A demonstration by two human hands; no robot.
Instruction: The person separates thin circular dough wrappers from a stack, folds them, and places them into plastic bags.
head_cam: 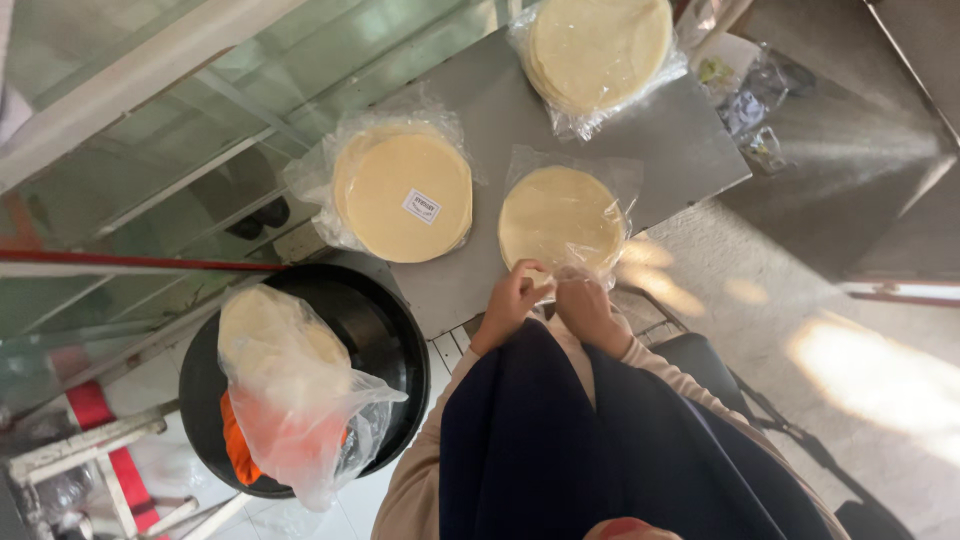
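Note:
A thin stack of round pale flatbreads [558, 215] lies in a clear plastic bag on the grey metal counter [660, 140]. My left hand [512, 300] and my right hand [585, 305] pinch the open near edge of that bag at the counter's rim. A thicker bagged stack with a small white label [408, 192] sits to the left. Another bagged stack [598, 48] rests at the far end of the counter.
A black round bin [385, 335] stands on the floor to the left, with a loose plastic bag [290, 385] holding flatbreads and something orange over it. Crumpled wrappers [750, 105] lie beside the counter at right. A glass-panelled frame [150, 130] runs along the left.

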